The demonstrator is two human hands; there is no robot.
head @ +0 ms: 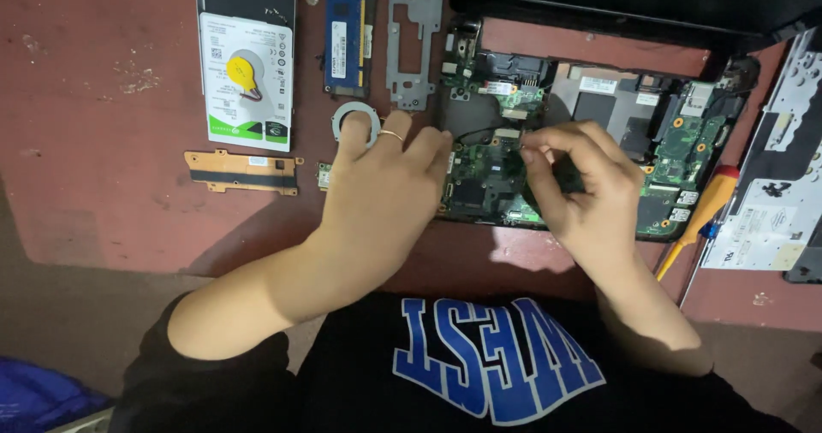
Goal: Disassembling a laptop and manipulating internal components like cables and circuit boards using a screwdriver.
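One green circuit board (488,172) is lying flat inside the opened laptop base (599,65), its long axis running from 9 o'clock to 3 o'clock across the bench (103,142), with its near edge facing the person. Two hands are working over it. The left hand (385,185) is resting palm down on the board's 9 o'clock end, fingers spread flat, so its grip is open and holding nothing. The right hand (582,185) is hovering over the board's middle, thumb and forefinger pinching together at their tips; whatever small part the grip is closing on is too small to tell.

At 3 o'clock of the right hand, one screwdriver (698,219) with an orange and yellow handle is lying slanted, tip pointing toward 7 o'clock, and beyond it one grey metal cover panel (771,210) is lying.

At 11 o'clock of the left hand, one hard drive (246,78) is carrying one yellow coin cell (241,72). Just beside it toward 3 o'clock are lying one blue memory stick (347,35) and one grey metal bracket (411,39), both pointing to 12 o'clock. One metal ring (370,118) is touching the left fingertips. One copper-coloured plate (242,172) is lying at 9 o'clock.
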